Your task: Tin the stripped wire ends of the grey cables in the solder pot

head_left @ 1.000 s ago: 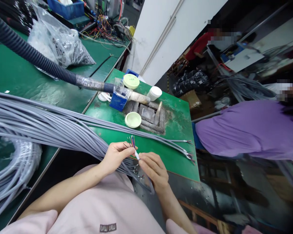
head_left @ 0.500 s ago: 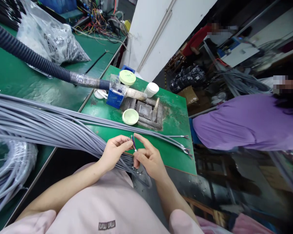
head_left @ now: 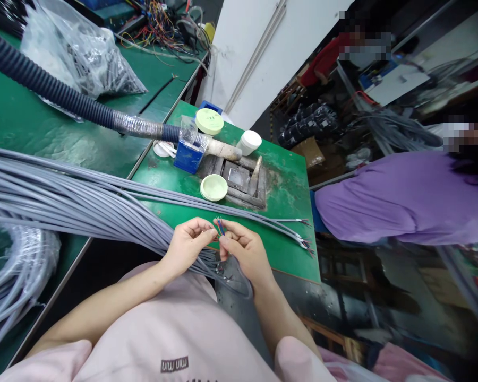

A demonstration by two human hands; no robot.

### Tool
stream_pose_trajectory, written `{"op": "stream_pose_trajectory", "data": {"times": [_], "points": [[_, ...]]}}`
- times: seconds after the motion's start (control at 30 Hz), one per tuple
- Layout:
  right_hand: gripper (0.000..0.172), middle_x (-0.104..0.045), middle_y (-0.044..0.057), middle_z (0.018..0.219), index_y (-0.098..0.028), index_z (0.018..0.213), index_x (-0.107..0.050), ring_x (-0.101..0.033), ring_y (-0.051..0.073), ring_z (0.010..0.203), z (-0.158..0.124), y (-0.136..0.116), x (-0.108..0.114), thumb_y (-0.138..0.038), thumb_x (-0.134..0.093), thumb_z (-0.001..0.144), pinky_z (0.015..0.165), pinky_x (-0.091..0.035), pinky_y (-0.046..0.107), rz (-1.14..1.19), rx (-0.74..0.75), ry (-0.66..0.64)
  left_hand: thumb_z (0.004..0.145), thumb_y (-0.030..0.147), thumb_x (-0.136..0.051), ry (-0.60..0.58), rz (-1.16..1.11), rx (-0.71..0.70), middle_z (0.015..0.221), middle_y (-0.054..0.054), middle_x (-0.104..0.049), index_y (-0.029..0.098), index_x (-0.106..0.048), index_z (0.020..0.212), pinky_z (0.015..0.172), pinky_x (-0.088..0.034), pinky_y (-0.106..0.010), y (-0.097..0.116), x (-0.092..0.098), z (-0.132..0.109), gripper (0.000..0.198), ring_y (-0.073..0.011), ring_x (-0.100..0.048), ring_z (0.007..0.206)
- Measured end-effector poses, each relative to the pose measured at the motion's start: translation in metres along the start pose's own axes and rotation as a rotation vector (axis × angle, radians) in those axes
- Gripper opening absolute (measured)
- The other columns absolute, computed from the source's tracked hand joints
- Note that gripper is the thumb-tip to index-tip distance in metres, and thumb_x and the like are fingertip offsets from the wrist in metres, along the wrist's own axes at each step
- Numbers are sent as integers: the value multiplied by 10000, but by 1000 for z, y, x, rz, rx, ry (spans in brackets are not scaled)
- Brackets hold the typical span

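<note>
Between my two hands is the stripped end of a grey cable, its thin coloured wires fanned upward. My left hand pinches some of these wires between thumb and forefinger. From the other side my right hand is closed on the cable end, thumb and fingers at the base of the wires. A thick bundle of grey cables runs from the left and passes beneath my left hand. Beyond my hands, a few separate grey cables lie across the green table, their stripped ends near its right edge.
Past the cables sit a pale green cup, a stained metal solder pot, a white tub and a round yellow-green lid. A black corrugated hose reaches in over a blue box. A person in purple is at the right.
My right forefinger, raised beside the wires before, has bent in toward them. The coloured wires now stand more upright and spread. My left hand has barely moved.
</note>
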State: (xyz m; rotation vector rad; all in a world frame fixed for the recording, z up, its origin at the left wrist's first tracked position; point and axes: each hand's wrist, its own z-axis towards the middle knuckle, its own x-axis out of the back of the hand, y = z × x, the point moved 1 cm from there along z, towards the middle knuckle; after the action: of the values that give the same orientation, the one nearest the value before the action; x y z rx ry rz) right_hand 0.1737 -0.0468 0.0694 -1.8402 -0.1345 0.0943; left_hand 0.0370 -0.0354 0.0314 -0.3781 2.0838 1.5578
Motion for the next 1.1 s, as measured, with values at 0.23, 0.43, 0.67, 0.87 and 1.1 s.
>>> {"op": "stream_pose_trajectory", "data": {"times": [0.23, 0.43, 0.67, 0.87, 1.1], "points": [[205, -552, -47, 464, -164, 789, -662, -479, 82, 403, 6, -6, -2, -363, -650, 741, 442, -421, 219, -117, 19, 59, 671, 315, -752, 37, 15, -6, 627, 23, -617, 149, -600, 669, 616, -462, -218, 0, 0, -1, 225, -94, -569, 601], [220, -556, -48, 452, -176, 692, -596, -476, 80, 392, 10, -3, 0, -381, -652, 748, 443, -410, 211, -108, 12, 42, 686, 306, -729, 44, 49, -17, 637, 27, -605, 154, -598, 682, 616, -449, -215, -1, 0, 0, 201, -89, -549, 603], [255, -559, -41, 444, -181, 671, -574, -468, 86, 392, 12, 2, 2, -406, -631, 776, 445, -397, 218, -72, 10, 3, 708, 303, -710, 49, 74, -33, 662, 25, -597, 157, -595, 707, 614, -430, -213, -2, 1, 2, 186, -88, -533, 610], [241, -555, -43, 454, -188, 645, -562, -475, 89, 400, 11, -1, 0, -382, -645, 762, 448, -407, 223, -135, 18, -8, 720, 305, -705, 57, 108, -52, 670, 21, -603, 157, -617, 711, 609, -417, -210, -1, 1, 6, 173, -88, -517, 611], [199, -557, -45, 476, -187, 650, -571, -492, 86, 425, 10, -1, 0, -331, -629, 773, 470, -410, 220, -165, 65, 40, 714, 327, -712, 62, 125, -46, 629, 28, -587, 154, -603, 679, 610, -417, -218, 2, 0, 6, 207, -87, -506, 593]]}}
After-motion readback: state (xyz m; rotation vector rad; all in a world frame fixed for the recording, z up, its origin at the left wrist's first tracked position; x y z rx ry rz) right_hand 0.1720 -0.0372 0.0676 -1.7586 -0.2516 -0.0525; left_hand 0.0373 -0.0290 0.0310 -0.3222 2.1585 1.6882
